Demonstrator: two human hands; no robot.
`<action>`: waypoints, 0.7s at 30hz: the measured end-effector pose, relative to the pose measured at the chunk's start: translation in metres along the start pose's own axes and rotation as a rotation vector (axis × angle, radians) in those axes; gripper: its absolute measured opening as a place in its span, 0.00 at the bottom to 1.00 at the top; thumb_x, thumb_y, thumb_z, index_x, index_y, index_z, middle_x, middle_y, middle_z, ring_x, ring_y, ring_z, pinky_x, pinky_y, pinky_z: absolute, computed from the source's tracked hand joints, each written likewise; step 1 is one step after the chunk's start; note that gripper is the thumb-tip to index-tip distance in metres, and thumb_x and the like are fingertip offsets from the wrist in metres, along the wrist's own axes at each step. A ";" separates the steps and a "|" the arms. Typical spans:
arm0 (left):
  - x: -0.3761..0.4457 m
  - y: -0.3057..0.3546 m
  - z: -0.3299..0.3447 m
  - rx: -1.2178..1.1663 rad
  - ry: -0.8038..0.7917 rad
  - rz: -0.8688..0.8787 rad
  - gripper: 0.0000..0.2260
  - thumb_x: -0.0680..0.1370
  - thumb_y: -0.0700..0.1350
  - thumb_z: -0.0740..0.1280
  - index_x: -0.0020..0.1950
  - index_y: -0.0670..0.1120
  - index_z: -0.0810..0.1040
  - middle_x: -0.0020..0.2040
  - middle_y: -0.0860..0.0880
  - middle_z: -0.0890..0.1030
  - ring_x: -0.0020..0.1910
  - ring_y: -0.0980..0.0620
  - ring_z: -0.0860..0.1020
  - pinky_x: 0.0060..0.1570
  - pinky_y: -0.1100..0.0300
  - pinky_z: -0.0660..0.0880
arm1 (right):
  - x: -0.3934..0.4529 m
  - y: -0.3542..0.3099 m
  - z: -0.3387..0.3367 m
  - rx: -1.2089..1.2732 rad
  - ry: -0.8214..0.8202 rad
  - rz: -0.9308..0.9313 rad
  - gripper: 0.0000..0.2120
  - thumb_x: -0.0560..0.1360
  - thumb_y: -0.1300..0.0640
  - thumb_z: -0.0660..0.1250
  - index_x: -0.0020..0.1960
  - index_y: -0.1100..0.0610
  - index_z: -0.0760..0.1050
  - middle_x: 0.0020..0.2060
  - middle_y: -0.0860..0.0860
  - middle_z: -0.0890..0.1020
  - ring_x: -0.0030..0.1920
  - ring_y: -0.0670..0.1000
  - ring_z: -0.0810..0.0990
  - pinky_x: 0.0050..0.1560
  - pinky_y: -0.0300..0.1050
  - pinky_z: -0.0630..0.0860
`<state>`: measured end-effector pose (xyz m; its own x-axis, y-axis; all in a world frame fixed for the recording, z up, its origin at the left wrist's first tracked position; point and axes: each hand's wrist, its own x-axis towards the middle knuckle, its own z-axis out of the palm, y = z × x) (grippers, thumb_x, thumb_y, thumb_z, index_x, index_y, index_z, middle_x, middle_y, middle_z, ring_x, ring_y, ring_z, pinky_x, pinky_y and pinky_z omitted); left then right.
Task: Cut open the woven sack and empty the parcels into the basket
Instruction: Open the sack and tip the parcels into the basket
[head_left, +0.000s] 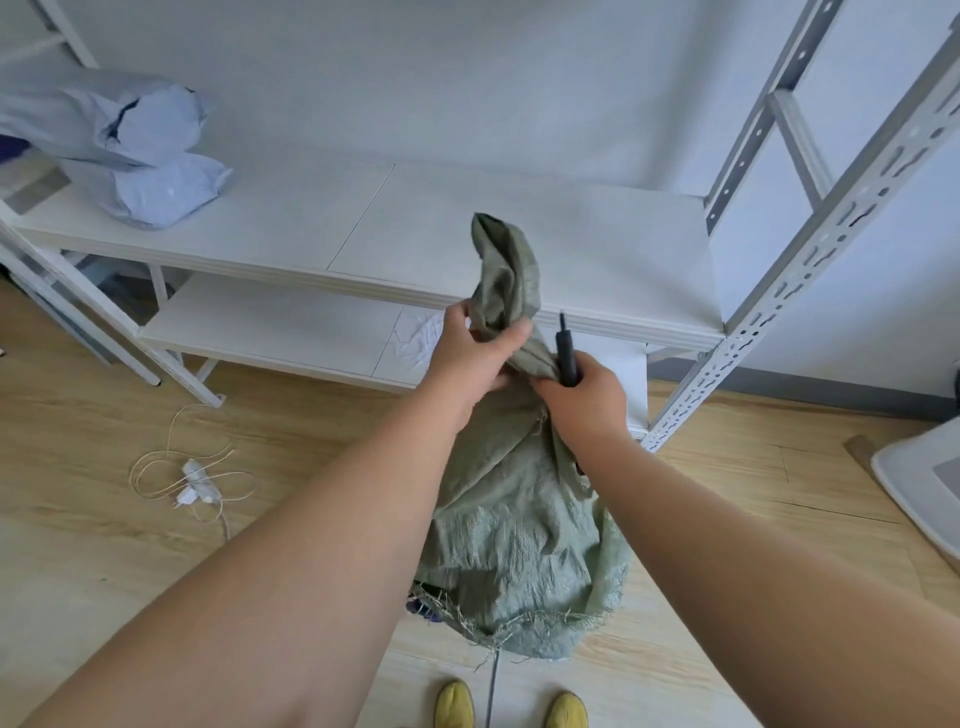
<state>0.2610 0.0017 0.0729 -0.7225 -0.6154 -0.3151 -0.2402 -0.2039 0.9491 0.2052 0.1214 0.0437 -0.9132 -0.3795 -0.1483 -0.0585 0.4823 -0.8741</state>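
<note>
sack: grey-green woven plastic sack (519, 545), held upside down at frame centre; its gathered end points up toward 12 o'clock, its frayed open mouth hangs low at 6 o'clock
left hand: left hand (475, 353), fingers curled tight round the bunched upper end of the sack, thumb pressing the fabric
right hand: right hand (582, 395), just at 3 o'clock of the left one, fingers wrapped round a slim black cutter tool (566, 353) and apparently pinching a fold of sack as well; tool tip points up to 12 o'clock
cut: looks done; mouth edge is ragged with loose strands
emptying: seems under way or nearly over; sack body hangs limp and flattish, a few dark and blue bits peek out under the mouth at 7 o'clock, cannot tell how many parcels are left inside
basket: mostly hidden under the sack; cannot tell its shape or fill
left to do: likely shake out the rest, then put sack aside
shelf: white metal shelving rack (467, 228) behind, at 12 o'clock
bags: two pale blue plastic mailer bags (150, 156) stacked on shelf at 10 o'clock
floor: white plug with coiled cord (195, 483) at 9 o'clock on the wood floor; yellow shoes (454, 706) at 6 o'clock
</note>
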 end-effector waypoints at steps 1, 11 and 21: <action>-0.002 -0.008 -0.005 0.157 -0.039 0.067 0.33 0.71 0.51 0.75 0.71 0.52 0.62 0.60 0.58 0.74 0.58 0.57 0.75 0.56 0.58 0.73 | 0.004 0.000 -0.003 0.011 0.022 0.023 0.06 0.73 0.56 0.70 0.49 0.52 0.77 0.39 0.50 0.80 0.43 0.54 0.78 0.41 0.43 0.70; -0.021 -0.085 0.006 0.376 -0.007 0.118 0.49 0.57 0.52 0.79 0.73 0.57 0.57 0.64 0.56 0.74 0.64 0.56 0.73 0.63 0.55 0.72 | 0.010 -0.036 -0.001 0.461 -0.180 0.222 0.07 0.74 0.59 0.70 0.41 0.59 0.72 0.23 0.51 0.69 0.20 0.47 0.66 0.24 0.39 0.67; -0.016 -0.062 -0.001 0.330 0.218 0.081 0.17 0.75 0.36 0.60 0.61 0.50 0.76 0.50 0.50 0.81 0.48 0.51 0.78 0.46 0.59 0.74 | 0.021 -0.009 -0.006 0.334 -0.199 0.444 0.19 0.69 0.49 0.77 0.46 0.60 0.73 0.30 0.54 0.72 0.24 0.50 0.66 0.25 0.41 0.65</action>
<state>0.2879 0.0238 0.0194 -0.6016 -0.7740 -0.1976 -0.4090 0.0859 0.9085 0.1840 0.1143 0.0514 -0.7262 -0.3546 -0.5889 0.4717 0.3661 -0.8022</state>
